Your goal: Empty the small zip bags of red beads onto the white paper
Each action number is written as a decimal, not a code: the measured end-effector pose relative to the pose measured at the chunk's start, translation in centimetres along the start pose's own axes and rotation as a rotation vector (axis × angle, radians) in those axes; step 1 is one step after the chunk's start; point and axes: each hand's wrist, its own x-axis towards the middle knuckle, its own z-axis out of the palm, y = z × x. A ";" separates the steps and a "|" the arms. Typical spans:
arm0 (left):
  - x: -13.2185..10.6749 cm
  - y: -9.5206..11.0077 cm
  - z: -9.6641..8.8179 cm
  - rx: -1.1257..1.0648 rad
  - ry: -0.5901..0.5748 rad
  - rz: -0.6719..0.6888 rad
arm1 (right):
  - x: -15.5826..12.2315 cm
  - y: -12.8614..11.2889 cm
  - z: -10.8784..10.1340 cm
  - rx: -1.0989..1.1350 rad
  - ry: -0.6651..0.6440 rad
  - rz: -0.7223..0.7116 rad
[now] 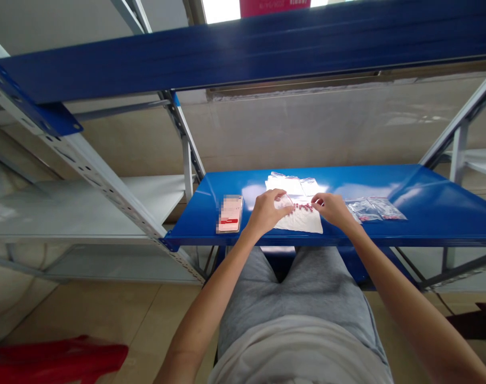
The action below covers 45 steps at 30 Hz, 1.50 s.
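My left hand point(268, 211) is closed, with thumb and fingertips pinching a small clear plastic bag point(283, 201) at its edge. Small dark red beads point(302, 207) lie in a loose group on a white cloth or paper point(301, 223), just right of the bag. At the right end of the beads, my right hand point(331, 207) has thumb and forefinger pinched together. Whatever is between those fingertips is too small to make out. Behind the hands lie flat white packets or bags point(291, 184) that shine brightly.
A phone point(230, 213) with a lit screen lies on the blue shelf point(438, 213) at left. Clear zip bags point(373, 209) with red bits inside rest to the right. A blue crossbeam point(243, 50) spans above, and a grey upright post point(106, 178) stands at left.
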 end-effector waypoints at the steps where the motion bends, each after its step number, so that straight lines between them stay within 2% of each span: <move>1: 0.0 -0.1 0.2 0.005 -0.008 0.004 | 0.1 0.4 0.4 -0.031 -0.017 0.001; 8: -0.3 -0.2 1.2 0.038 -0.093 0.032 | 0.1 1.5 1.0 -0.074 -0.084 0.002; 16: -0.4 -0.3 2.1 0.060 -0.112 0.031 | -0.1 0.9 1.3 -0.094 -0.094 -0.018; 20: -0.5 -0.3 2.4 0.061 -0.133 0.018 | -0.2 0.5 0.6 -0.053 -0.067 -0.023; 23: -0.5 -0.1 2.4 0.032 -0.132 -0.023 | -0.4 -0.7 -0.8 0.061 -0.025 -0.063; 27: -0.5 0.2 2.3 -0.052 -0.141 -0.046 | -1.0 -3.4 -2.5 0.274 -0.022 -0.197; 31: -0.4 0.3 2.1 -0.098 -0.149 -0.029 | -1.5 -5.2 -2.7 0.370 -0.068 -0.239; 35: -0.4 0.2 2.0 -0.075 -0.142 -0.045 | -0.9 -3.8 -1.9 0.411 -0.046 -0.210; 39: -0.4 0.0 1.9 -0.044 -0.121 -0.032 | -0.2 -0.9 -0.6 0.175 0.065 -0.051; 42: -0.4 0.0 1.8 -0.032 -0.105 -0.033 | 0.0 0.5 0.6 0.038 0.018 -0.005; 45: -0.4 0.1 1.8 -0.025 -0.100 -0.030 | 0.0 0.9 1.5 -0.012 -0.036 -0.001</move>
